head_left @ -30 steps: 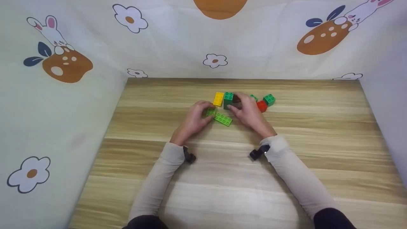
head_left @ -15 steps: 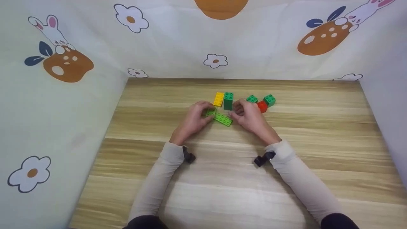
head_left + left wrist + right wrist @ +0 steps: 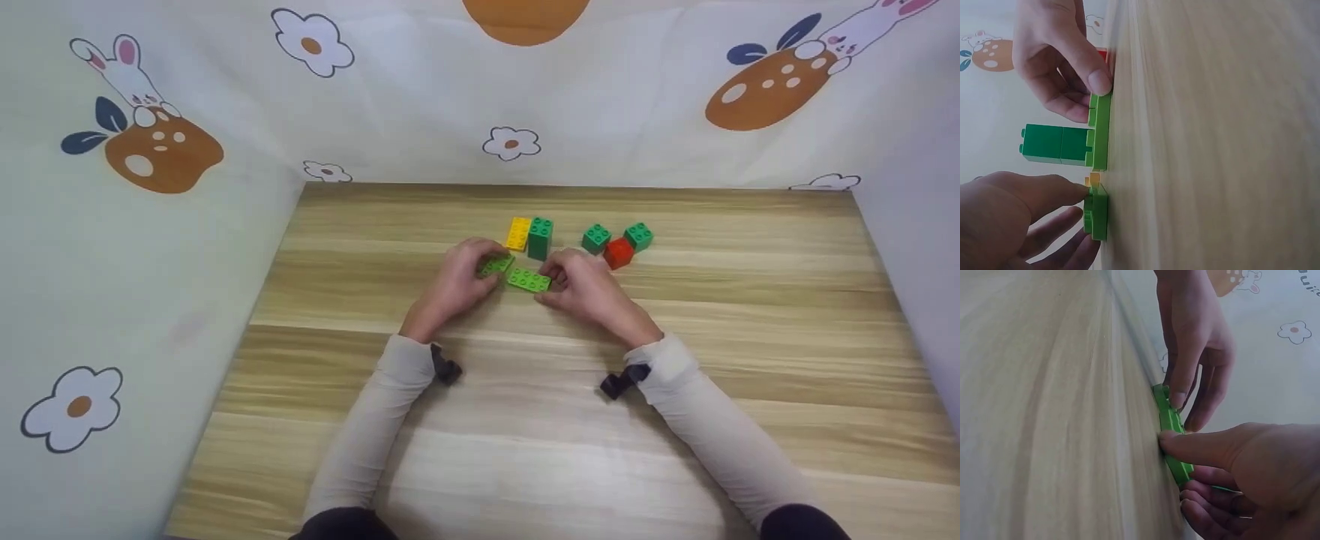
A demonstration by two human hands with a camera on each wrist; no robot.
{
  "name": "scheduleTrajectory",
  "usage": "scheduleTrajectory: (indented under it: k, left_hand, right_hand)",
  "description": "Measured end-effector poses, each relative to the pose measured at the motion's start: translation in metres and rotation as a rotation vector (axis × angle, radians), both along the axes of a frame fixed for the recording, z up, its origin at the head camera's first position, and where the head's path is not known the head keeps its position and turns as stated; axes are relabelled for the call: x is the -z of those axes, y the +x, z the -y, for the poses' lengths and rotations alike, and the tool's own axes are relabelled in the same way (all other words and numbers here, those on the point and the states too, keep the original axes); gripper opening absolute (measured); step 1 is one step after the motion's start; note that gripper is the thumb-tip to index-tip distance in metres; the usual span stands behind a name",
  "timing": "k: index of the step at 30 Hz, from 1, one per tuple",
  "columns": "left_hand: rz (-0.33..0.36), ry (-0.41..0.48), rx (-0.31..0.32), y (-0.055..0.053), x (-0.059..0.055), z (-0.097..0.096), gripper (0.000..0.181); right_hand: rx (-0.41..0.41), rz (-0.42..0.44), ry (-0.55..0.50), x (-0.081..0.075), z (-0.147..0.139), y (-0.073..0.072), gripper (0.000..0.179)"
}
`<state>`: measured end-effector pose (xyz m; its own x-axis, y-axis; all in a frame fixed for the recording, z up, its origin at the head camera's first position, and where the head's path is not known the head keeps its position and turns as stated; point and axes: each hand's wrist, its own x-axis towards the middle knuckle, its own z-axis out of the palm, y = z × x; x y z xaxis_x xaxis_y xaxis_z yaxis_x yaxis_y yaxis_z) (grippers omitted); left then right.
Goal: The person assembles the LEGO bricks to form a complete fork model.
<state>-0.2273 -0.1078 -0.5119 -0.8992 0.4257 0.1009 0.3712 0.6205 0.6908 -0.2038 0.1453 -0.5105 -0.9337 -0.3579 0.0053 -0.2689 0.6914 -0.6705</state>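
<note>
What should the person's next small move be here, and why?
Probably ease the rectangular, studded lime-green plastic brick in the right hand leftward until it meets the second lime-green studded plastic brick at the left hand: both lie on the wood-grain tabletop with a narrow gap between them, and each hand grips one.

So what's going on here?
A person's left hand holds a studded light-green plastic brick while the right hand pinches the end of an oblong light-green plastic brick. Both look to be on the wood-grain table, a gap between them. Behind are a tall dark-green plastic stack and an oblong yellow plastic brick. Off right sit a red plastic brick and two square dark-green plastic bricks.
</note>
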Motion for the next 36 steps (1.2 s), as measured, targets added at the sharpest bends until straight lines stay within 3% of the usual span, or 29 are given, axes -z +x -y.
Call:
scheduleTrajectory:
  k: [7,10,16,21,29,36]
  left_hand:
    - [0.017,-0.033,-0.064,0.002,0.001,0.0,0.045]
    - [0.015,-0.045,-0.056,0.003,0.0,0.001,0.044]
    - [0.029,-0.024,0.011,0.008,-0.003,-0.004,0.042]
    - [0.029,0.006,0.105,0.013,-0.006,-0.018,0.043]
    - [-0.029,-0.058,0.26,0.026,-0.001,-0.042,0.039]
    - [-0.055,-0.071,0.267,0.027,0.001,-0.058,0.036]
  right_hand:
    - [-0.024,-0.007,-0.045,0.004,-0.008,0.001,0.036]
    - [-0.034,0.007,-0.086,0.004,-0.015,0.003,0.036]
    - [-0.037,0.041,-0.105,0.003,-0.034,0.012,0.035]
    - [-0.036,0.027,-0.089,0.004,-0.054,0.021,0.036]
    - [-0.044,-0.001,-0.086,0.008,-0.084,0.037,0.035]
    - [0.002,0.018,-0.102,0.01,-0.106,0.04,0.039]
